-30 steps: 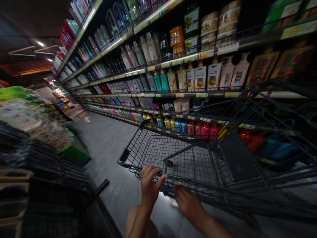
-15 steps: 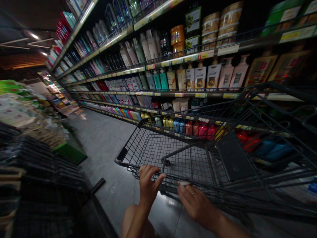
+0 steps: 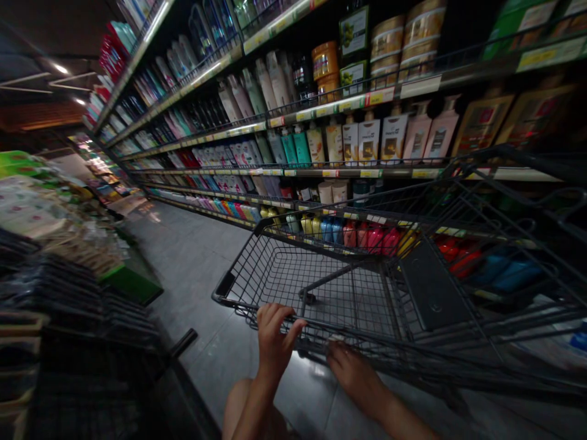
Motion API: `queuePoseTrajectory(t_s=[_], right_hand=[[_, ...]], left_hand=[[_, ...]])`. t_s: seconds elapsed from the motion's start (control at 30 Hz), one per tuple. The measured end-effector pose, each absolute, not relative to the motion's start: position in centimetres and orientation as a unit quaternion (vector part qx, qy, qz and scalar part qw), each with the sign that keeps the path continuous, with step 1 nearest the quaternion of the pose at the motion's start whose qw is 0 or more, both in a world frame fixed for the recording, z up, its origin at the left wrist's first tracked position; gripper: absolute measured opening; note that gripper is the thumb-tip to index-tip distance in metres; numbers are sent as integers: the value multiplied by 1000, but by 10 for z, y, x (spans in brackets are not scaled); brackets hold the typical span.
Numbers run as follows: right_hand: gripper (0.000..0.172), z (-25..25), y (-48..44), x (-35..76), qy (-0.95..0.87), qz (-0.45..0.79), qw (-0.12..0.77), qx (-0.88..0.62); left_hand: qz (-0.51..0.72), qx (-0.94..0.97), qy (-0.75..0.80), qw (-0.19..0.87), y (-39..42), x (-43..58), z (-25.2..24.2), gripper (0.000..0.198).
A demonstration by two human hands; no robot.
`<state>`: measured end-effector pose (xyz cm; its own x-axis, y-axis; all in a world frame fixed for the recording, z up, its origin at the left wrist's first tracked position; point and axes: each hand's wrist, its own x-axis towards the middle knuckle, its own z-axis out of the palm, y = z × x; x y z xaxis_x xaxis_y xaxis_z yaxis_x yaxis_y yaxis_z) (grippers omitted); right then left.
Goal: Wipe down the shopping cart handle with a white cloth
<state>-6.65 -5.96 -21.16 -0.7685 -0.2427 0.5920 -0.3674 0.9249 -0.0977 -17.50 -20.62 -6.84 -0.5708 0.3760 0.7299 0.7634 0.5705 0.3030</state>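
A black wire shopping cart (image 3: 284, 275) stands in a store aisle in front of me, its basket empty. My left hand (image 3: 274, 339) curls its fingers over the cart's near rim. Just to the right, my right hand (image 3: 351, 370) grips the same rim, its fingertips tucked against the wire. Both forearms reach up from the bottom of the picture.
Tall shelves (image 3: 321, 110) packed with shampoo and lotion bottles line the right side of the aisle. On the left are stacked black baskets (image 3: 68, 330) and a green display (image 3: 128, 284) of packaged goods. Grey tiled floor (image 3: 188, 256) runs ahead between them.
The cart and the view have shifted slightly left. My right hand has closed back onto the rim after lifting a little half a second ago.
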Motion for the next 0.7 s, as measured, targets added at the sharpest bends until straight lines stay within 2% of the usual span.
queuePoseTrajectory(t_s=[0.1,0.2,0.3,0.37,0.47,0.57,0.7], right_hand=[[20,-204,-58,-54,-933,127,295,161],[26,-179,-49,-41,-916,136,339,166],[34,-149,-36,-33,-902,137,380,154],[32,-138,-31,-32,-904,121,385,139],[30,-145,-33,-37,-916,113,374,86],[29,-167,-41,-44,-919,129,370,45],[34,-192,-50,-50,-918,137,366,72]], left_hand=[[-308,-349,-834,297,-210,-175,-66,20],[-285,-361,-842,283,-213,-173,-65,16],[-240,-394,-834,304,-208,-168,-68,28],[-216,-431,-821,306,-201,-162,-70,39],[-215,-464,-814,274,-188,-155,-71,42],[-245,-456,-820,243,-180,-151,-68,31],[-277,-442,-823,224,-177,-150,-64,22]])
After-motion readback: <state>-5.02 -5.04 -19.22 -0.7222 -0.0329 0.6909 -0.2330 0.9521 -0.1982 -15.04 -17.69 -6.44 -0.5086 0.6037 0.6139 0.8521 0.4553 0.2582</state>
